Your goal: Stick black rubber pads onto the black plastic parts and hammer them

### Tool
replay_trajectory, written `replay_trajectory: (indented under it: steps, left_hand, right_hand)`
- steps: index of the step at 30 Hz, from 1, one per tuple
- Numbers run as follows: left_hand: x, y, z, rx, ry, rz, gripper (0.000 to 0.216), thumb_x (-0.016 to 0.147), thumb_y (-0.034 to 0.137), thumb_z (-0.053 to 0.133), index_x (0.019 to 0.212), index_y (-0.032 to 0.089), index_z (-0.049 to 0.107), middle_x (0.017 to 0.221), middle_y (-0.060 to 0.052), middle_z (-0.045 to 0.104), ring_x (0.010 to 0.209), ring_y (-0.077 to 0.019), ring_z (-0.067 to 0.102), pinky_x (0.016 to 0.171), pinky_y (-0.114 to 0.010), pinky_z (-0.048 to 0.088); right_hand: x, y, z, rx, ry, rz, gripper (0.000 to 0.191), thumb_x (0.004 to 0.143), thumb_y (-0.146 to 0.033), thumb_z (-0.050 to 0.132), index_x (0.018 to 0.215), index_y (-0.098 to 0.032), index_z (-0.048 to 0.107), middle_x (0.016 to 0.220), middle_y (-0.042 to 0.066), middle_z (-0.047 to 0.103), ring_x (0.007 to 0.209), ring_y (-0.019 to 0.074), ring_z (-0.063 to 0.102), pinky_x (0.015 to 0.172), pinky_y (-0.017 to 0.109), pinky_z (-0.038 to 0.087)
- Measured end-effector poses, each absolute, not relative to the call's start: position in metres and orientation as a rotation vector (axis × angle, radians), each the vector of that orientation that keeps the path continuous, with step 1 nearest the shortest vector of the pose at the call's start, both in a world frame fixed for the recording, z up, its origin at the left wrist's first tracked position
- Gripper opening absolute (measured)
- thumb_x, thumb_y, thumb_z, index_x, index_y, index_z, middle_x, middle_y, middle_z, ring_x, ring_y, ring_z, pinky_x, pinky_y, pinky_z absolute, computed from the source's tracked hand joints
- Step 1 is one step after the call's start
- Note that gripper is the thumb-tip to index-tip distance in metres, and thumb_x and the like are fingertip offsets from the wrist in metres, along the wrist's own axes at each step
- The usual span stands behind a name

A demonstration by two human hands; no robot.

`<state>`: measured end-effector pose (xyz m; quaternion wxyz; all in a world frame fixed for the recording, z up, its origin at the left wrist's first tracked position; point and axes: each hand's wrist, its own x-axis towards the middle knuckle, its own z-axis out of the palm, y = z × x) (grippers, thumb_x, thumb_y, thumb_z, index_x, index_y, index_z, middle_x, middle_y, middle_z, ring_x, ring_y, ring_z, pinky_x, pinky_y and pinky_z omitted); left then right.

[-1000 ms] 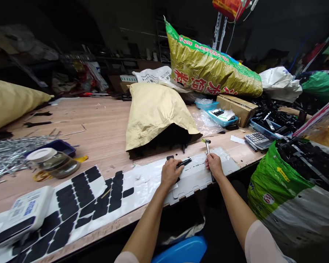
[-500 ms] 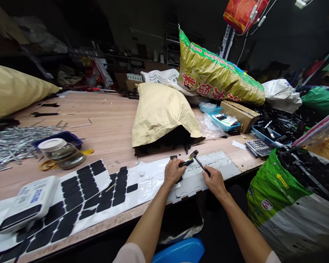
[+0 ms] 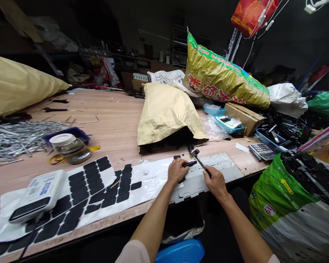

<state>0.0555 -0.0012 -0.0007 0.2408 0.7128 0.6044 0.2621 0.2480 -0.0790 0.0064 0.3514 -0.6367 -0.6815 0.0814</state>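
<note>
On the far left, a messy pile of thin silver metal rods (image 3: 19, 137) lies on the light brown wooden table (image 3: 113, 124); next comes a boxy white plastic machine with a dark front (image 3: 38, 197), and behind it a round clear jar with a white lid (image 3: 72, 149); then white sheets with rounded black patches (image 3: 153, 173) run along the front edge; a big tan paper sack (image 3: 167, 113) sits in the middle, its dark open mouth facing the person; in front of it, the left arm reaches up and leans right; the left hand (image 3: 178, 171) is bent over, fingers pinched narrow around a thin black stick-like piece (image 3: 191, 164), which pokes out to the right above a flat pale grey board (image 3: 222, 168); the right arm leans up and left; the right hand (image 3: 215, 180) is curled tight around the handle of a small metal hammer (image 3: 201, 162); the hammer's head is up by the black piece, but I cannot tell if they touch; farther right is a grey calculator with many buttons (image 3: 262, 151).
</note>
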Motion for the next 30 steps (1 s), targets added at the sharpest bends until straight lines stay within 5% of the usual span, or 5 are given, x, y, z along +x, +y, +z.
replay_trajectory:
  steps: [9, 12, 17, 25, 30]
  left_hand:
    - [0.055, -0.001, 0.000, 1.945, 1.644, 0.703, 0.021, 0.080, 0.025, 0.066, 0.099, 0.025, 0.075, 0.101, -0.001, 0.068, 0.101, -0.0211, 0.057, 0.088, -0.032, 0.041]
    - [0.055, -0.001, -0.004, 1.953, 1.648, 0.710, 0.021, 0.081, 0.026, 0.066, 0.099, 0.025, 0.075, 0.101, -0.002, 0.068, 0.101, -0.0213, 0.057, 0.088, -0.032, 0.041]
    - [0.055, 0.001, -0.007, 1.977, 1.653, 0.705, 0.021, 0.082, 0.026, 0.066, 0.100, 0.025, 0.074, 0.100, -0.002, 0.068, 0.099, -0.0210, 0.057, 0.089, -0.032, 0.042]
    - [0.045, -0.052, 0.015, 1.821, 1.313, 0.915, 0.022, 0.080, 0.026, 0.060, 0.101, 0.021, 0.066, 0.095, -0.002, 0.065, 0.081, -0.0160, 0.056, 0.079, -0.029, 0.047]
    - [0.035, -0.156, -0.012, 1.795, 1.066, 0.660, 0.019, 0.082, 0.031, 0.058, 0.097, 0.025, 0.067, 0.087, -0.003, 0.067, 0.077, -0.0168, 0.059, 0.073, -0.027, 0.048]
  right_hand:
    - [0.251, -0.067, 0.005, -1.632, -1.619, 0.424, 0.028, 0.085, -0.031, 0.057, 0.105, -0.023, 0.074, 0.103, 0.007, 0.076, 0.100, 0.0261, 0.070, 0.091, 0.036, 0.053]
    - [0.259, -0.048, 0.008, -1.618, -1.361, 0.595, 0.029, 0.082, -0.040, 0.060, 0.098, -0.020, 0.073, 0.083, 0.005, 0.074, 0.076, 0.0225, 0.069, 0.069, 0.032, 0.056]
    - [0.275, -0.019, 0.004, -1.579, -0.950, 0.960, 0.026, 0.075, -0.044, 0.061, 0.074, -0.019, 0.060, 0.058, -0.003, 0.058, 0.038, 0.0092, 0.044, 0.033, 0.020, 0.034]
    - [0.283, -0.011, -0.001, -1.518, -0.792, 1.004, 0.022, 0.075, -0.040, 0.062, 0.078, -0.019, 0.058, 0.054, -0.005, 0.054, 0.039, 0.0078, 0.044, 0.032, 0.017, 0.036]
    - [0.284, -0.011, -0.003, -1.528, -0.797, 0.985, 0.020, 0.077, -0.039, 0.062, 0.078, -0.018, 0.059, 0.054, -0.005, 0.055, 0.039, 0.0079, 0.045, 0.032, 0.017, 0.037]
